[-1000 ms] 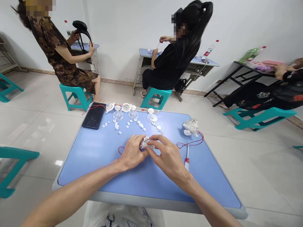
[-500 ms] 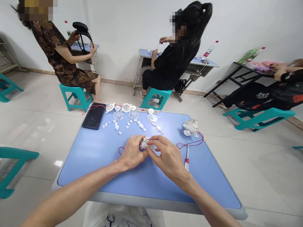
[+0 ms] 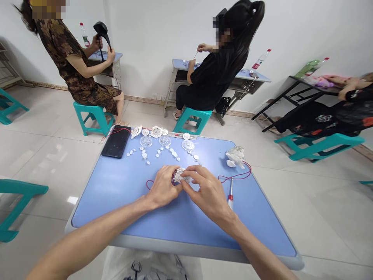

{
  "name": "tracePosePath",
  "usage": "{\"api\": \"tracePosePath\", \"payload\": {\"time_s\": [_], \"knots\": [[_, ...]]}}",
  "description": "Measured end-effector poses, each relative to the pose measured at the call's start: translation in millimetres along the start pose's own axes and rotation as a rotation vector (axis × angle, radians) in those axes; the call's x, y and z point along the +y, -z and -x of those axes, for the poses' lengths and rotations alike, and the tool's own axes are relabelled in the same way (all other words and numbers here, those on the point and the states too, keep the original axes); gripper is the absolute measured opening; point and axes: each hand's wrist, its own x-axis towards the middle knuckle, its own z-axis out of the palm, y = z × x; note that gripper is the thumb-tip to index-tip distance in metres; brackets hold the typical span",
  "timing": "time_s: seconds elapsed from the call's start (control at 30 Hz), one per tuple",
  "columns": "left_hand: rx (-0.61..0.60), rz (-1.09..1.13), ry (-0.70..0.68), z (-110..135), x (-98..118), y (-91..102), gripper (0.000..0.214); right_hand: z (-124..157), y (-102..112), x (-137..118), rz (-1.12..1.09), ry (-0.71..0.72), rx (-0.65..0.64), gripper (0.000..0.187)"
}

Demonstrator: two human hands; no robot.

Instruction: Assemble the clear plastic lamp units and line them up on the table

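Over the middle of the blue desk point(image 3: 116, 198), my left hand point(image 3: 164, 186) is closed around the side of a small white plastic gear housing point(image 3: 178, 175). Red wire point(image 3: 149, 184) trails from it beyond my left knuckles. My right hand point(image 3: 204, 190) reaches in from the other side, thumb and forefinger pinched at the housing's top. Whatever small part lies between those fingertips is hidden. To the right of my right hand lies a screwdriver point(image 3: 230, 194) with a clear and red handle. Behind it sits another white plastic assembly point(image 3: 235, 156) with red wire.
Along the desk's far edge lie a black phone point(image 3: 116, 142), clear round covers point(image 3: 164, 141), a white round housing point(image 3: 156, 132) and several small white gears point(image 3: 144, 154). Beyond, people sit on green stools point(image 3: 96, 116) at other desks, one holding a black headset-like object point(image 3: 101, 37).
My hands stay at the housing, with the right fingers shifting only slightly on it. The person at the far left has raised and turned the black object.
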Motion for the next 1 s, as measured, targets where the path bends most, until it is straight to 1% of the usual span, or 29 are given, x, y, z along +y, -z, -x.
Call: {"api": "tracePosePath", "payload": {"time_s": [0.13,0.3,0.43,0.73,0.8,0.87,1.0], "knots": [[-0.001,-0.001,0.001,-0.1,0.0,0.6,0.033,-1.6,2.3,0.8,-0.069,-0.031,-0.022,0.013],[-0.001,-0.002,0.021,0.2,-0.1,0.2,0.035,-4.4,6.6,2.3,-0.195,-0.093,-0.071,0.011],[-0.003,0.0,0.026,0.1,0.0,0.0,0.035,-6.4,6.0,5.7,-0.258,-0.12,-0.089,0.01],[0.014,-0.001,0.024,-0.8,-2.2,-2.1,0.043,-13.5,8.6,16.6,-0.476,-0.204,-0.111,0.017],[0.016,-0.004,0.037,-1.0,-1.9,-1.8,0.044,-17.0,10.1,22.8,-0.497,-0.204,-0.089,0.018],[0.014,-0.008,0.052,-1.2,-1.4,-1.2,0.045,-22.4,11.7,31.5,-0.478,-0.195,-0.036,0.018],[0.009,-0.013,0.054,-1.6,-0.6,0.0,0.045,-40.1,13.5,54.5,-0.285,-0.122,0.075,0.017]]}}
